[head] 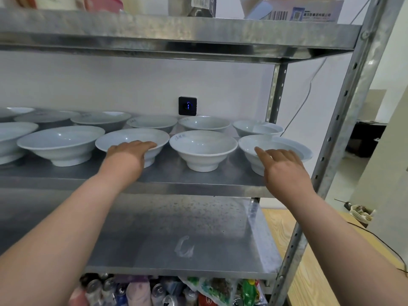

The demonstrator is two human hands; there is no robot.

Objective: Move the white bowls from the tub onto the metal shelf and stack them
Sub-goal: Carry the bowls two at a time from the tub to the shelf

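White ceramic bowls point(202, 149), wide-rimmed and footed, stood singly in two rows along the grey metal shelf point(198, 181), none nested in another; the tub was out of view. The left hand point(125, 154) lay over the near rim of the front-row bowl left of centre point(132, 136), fingers hooked into it, thumb hidden. The right hand point(283, 166) was open, fingers spread at the near wall of the rightmost front bowl point(284, 143); whether it touched could not be told. By my reading the moving was largely done and stacking was the step in hand. The next move called for lifting one bowl clear of its neighbours' rims and lowering it level into another. Room was tight sideways: rims nearly met, and the rightmost front bowl sat close to the shelf's right edge and the perforated steel upright point(344, 120). The front edge had a bare strip before the bowls' feet. Overhead, the upper metal shelf point(176, 34) left ample height for a lift.
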